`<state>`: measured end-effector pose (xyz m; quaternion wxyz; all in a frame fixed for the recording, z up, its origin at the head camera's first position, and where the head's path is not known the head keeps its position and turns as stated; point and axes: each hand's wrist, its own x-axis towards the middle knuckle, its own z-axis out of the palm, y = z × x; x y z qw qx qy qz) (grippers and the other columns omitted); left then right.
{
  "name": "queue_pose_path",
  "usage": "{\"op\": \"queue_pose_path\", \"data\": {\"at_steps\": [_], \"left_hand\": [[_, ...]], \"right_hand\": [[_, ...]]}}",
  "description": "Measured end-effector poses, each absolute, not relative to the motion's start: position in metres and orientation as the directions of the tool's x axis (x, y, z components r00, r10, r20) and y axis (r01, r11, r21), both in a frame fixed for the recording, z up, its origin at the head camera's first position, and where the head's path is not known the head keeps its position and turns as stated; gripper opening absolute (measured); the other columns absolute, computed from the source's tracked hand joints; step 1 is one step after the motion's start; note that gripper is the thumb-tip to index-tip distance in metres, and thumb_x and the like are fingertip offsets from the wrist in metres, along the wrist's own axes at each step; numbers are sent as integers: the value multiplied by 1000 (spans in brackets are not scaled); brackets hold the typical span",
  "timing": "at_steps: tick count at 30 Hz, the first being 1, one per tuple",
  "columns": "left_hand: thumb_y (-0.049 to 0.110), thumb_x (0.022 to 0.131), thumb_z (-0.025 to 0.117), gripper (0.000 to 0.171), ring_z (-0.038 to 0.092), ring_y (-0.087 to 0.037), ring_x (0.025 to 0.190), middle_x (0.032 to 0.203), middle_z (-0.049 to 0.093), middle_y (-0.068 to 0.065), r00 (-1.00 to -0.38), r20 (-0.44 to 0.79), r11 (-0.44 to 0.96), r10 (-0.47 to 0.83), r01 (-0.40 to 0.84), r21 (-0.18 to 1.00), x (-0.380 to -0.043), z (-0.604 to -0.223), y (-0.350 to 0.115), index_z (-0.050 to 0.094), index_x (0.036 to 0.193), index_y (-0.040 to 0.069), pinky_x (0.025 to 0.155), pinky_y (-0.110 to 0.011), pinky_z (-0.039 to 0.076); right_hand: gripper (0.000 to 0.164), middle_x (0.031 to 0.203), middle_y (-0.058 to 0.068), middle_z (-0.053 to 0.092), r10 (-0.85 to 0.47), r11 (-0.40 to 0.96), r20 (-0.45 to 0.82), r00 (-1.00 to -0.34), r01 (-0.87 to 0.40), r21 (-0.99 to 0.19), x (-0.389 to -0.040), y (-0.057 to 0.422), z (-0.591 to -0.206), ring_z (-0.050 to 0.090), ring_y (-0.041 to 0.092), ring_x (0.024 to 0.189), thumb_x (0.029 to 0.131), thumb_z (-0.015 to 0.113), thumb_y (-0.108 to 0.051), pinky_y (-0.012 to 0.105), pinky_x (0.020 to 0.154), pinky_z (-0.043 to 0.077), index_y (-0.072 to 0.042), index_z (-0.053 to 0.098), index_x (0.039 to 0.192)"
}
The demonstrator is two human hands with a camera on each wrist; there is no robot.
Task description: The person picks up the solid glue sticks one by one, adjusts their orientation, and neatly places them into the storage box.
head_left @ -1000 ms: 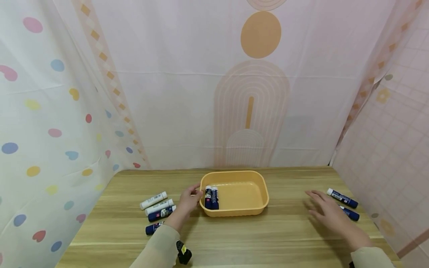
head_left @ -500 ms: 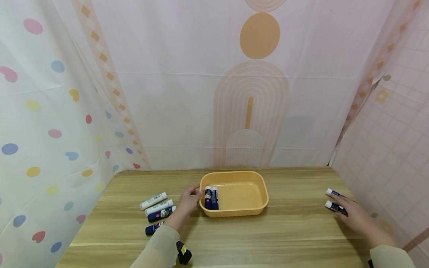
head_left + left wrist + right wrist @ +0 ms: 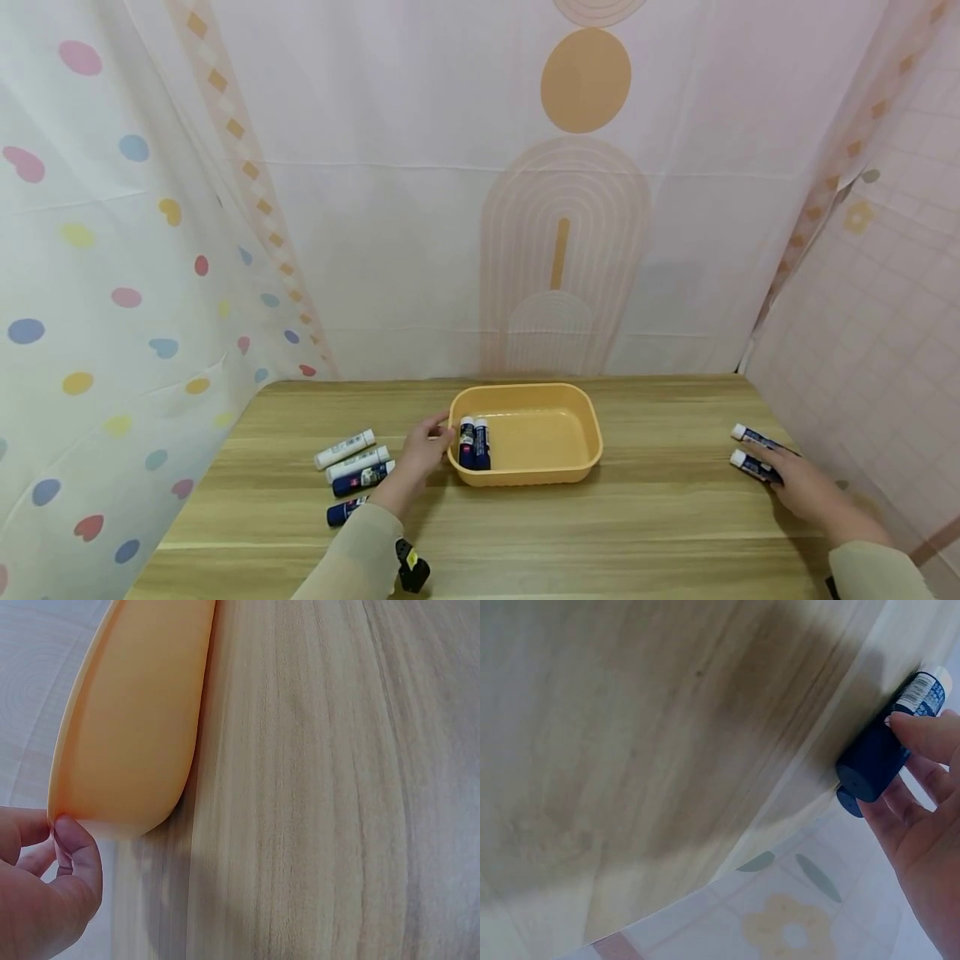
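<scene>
My left hand (image 3: 422,450) pinches the left rim of a yellow plastic basket (image 3: 538,442); in the left wrist view thumb and fingertips meet over its edge (image 3: 135,727). Two navy glue sticks with white caps (image 3: 482,446) lie side by side inside, against the left wall. Far to the right, my right hand (image 3: 806,492) holds a navy glue stick (image 3: 753,466) low at the table. The right wrist view has the thumb on one side of this glue stick (image 3: 877,754) and fingers on the other. Just behind it lies another navy glue stick (image 3: 756,435), partly hidden by the hand.
Left of the basket lie two white glue sticks (image 3: 345,448) and two navy ones (image 3: 363,479), the nearest partly covered by the left arm. A wooden table (image 3: 600,533) carries everything. Patterned curtains (image 3: 420,267) hang behind and at both sides.
My right hand has moved right and down onto the nearer glue stick and now grips it; that glue stick has shifted slightly left. The left hand and basket have stayed put.
</scene>
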<state>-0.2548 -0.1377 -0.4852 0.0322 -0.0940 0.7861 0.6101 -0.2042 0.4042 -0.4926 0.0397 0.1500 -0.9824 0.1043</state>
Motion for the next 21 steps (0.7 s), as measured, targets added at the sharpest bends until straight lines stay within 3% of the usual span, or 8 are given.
{"op": "queue_pose_path", "data": {"at_steps": [7, 15, 18, 21], "left_hand": [[7, 96, 51, 42, 53, -16, 81, 102, 51, -12, -982, -160, 240, -101, -180, 954, -255, -484, -138, 47, 137, 2, 67, -26, 49], [8, 97, 51, 42, 53, -19, 86, 106, 49, -13, -979, -171, 235, -108, -193, 953, -257, -485, -138, 47, 138, 4, 65, -23, 49], [8, 96, 52, 42, 52, -18, 85, 104, 49, -12, -980, -169, 231, -109, -190, 954, -257, -485, -138, 47, 138, 5, 65, -23, 49], [7, 96, 52, 42, 52, -18, 84, 102, 49, -11, -981, -162, 230, -108, -183, 956, -257, -486, -138, 47, 138, 4, 65, -24, 48]], "right_hand": [[77, 108, 33, 56, -291, 934, 146, -946, -313, -170, -201, 394, -489, 59, 46, 92, 73, 71, 9, 50, 69, 52, -12, 38, 139], [76, 109, 31, 55, -296, 926, 196, -935, -331, -179, -205, 376, -477, 61, 43, 90, 77, 71, 3, 50, 66, 53, -17, 37, 142], [73, 110, 30, 54, -259, 924, 155, -953, -291, -247, -207, 370, -473, 60, 42, 91, 81, 68, 0, 48, 65, 52, -14, 34, 143], [68, 105, 28, 51, -198, 884, 134, -971, -236, -403, -208, 364, -471, 58, 36, 88, 84, 64, 3, 42, 64, 50, -3, 30, 142]]}}
